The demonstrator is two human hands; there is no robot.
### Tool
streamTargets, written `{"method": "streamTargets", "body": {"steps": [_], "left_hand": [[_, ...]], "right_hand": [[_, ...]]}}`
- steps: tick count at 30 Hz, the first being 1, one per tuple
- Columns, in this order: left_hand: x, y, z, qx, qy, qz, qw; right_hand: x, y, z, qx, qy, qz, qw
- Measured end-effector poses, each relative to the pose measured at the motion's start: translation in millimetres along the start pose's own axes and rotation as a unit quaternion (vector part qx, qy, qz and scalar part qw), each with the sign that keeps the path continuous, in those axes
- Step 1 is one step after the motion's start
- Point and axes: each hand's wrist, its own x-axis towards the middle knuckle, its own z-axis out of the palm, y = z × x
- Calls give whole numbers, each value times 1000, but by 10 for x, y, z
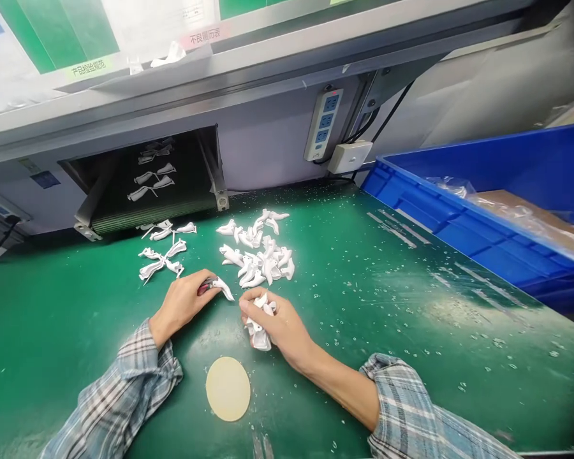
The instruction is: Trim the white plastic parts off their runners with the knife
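Note:
My left hand (184, 305) is closed, with a curved white plastic part (226, 291) sticking out from between thumb and fingers. A small red and dark object (205, 287) shows inside that same hand; its kind is mostly hidden. My right hand (287, 328) is wrapped round a bunch of white plastic parts (259, 333), close to the left hand and just above the table. Beyond the right hand lies a loose pile of similar white parts (268, 261). Further left, white parts still joined on sprues (163, 260) lie beyond my left hand.
A conveyor belt (172, 203) carries more joined parts out of an opening in the wall. On the green table (363, 306) lie a pale yellow disc (228, 389) and scattered tiny white bits. At right stands a blue crate (440, 217); a power strip (324, 124) hangs behind.

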Motion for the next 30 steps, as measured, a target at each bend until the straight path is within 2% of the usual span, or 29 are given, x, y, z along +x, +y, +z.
{"method": "streamTargets", "body": {"steps": [2, 3, 6, 8, 11, 15, 22, 30], "left_hand": [[-208, 71, -79, -24, 9, -3, 1000], [-304, 116, -99, -48, 15, -1, 999], [-520, 247, -80, -112, 34, 19, 993], [-601, 307, -23, -134, 58, 50, 988], [-660, 356, 51, -152, 99, 110, 977], [-696, 402, 64, -155, 130, 94, 975], [-744, 443, 126, -169, 29, 63, 983], [-747, 509, 128, -279, -35, 32, 959]], "right_hand": [[3, -35, -20, -134, 23, -94, 986], [2, -39, -22, -191, 16, -130, 973], [-12, -5, 2, -291, -38, -177, 939], [-26, 34, 29, -313, -58, -179, 931], [-43, 74, 47, -310, -55, -200, 928], [-49, 88, 13, -293, -44, -250, 922], [-58, 119, -29, -274, -42, -339, 899], [-78, 100, -13, -278, -31, -349, 894]]}}
